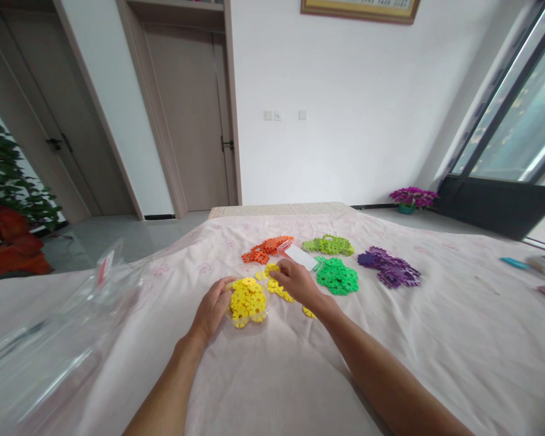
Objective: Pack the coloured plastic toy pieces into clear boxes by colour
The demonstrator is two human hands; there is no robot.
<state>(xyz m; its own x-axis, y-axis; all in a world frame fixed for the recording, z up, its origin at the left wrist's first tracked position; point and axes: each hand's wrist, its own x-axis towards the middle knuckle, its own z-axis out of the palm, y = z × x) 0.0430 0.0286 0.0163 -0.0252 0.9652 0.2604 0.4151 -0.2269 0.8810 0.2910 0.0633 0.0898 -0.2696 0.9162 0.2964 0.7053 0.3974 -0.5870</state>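
I see one clear tub [249,301] of yellow discs on the pink sheet [277,375], with my left hand [213,309] half-closed around its left wall. My right hand [297,281] curls onto loose yellow discs [279,289] just beside it; whether it pinches any, I cannot tell. Beyond lie four heaps: orange [266,248], pale green [330,244], dark green [338,277] and purple [389,267], with bare sheet nearer me.

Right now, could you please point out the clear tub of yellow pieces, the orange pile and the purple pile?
clear tub [254,324]: head view, its near rim.
orange pile [267,248]: head view, middle of the heap.
purple pile [390,268]: head view, middle of the heap.
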